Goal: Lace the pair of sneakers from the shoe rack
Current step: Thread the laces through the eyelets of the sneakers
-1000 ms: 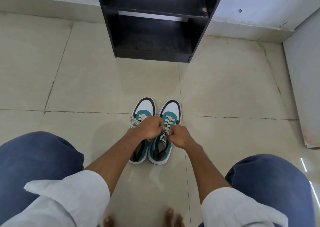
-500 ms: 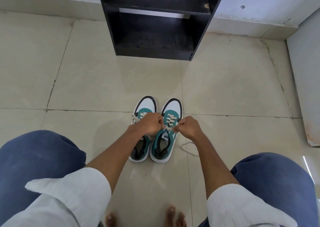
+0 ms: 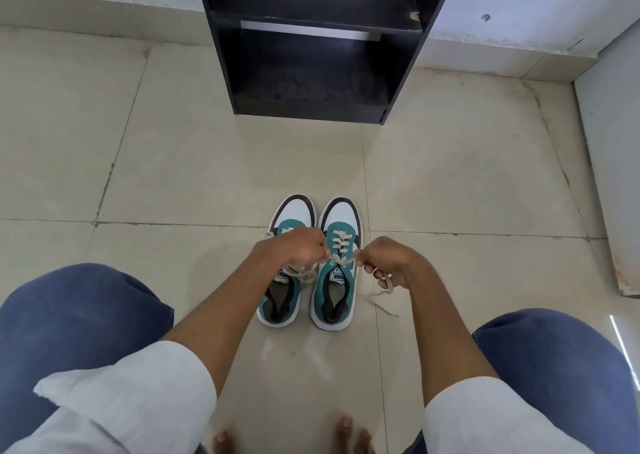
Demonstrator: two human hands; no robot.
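Two teal, white and black sneakers stand side by side on the tiled floor, toes pointing away. The right sneaker (image 3: 335,280) has a cream lace (image 3: 340,245) criss-crossed over its tongue. My left hand (image 3: 292,249) is closed on one end of that lace, above the left sneaker (image 3: 284,301). My right hand (image 3: 388,261) is closed on the other end, just right of the right sneaker. The lace runs taut between my hands. Its loose tail (image 3: 382,299) trails onto the floor below my right hand.
A black shoe rack (image 3: 311,44) stands against the far wall, its visible shelves bare. A white panel (image 3: 613,176) rises at the right edge. My knees in blue jeans flank the shoes and my bare toes (image 3: 346,433) show at the bottom.
My hands have drawn apart, the right one moving outward to the right, pulling the lace taut across the right sneaker. A loose lace tail now lies on the floor.
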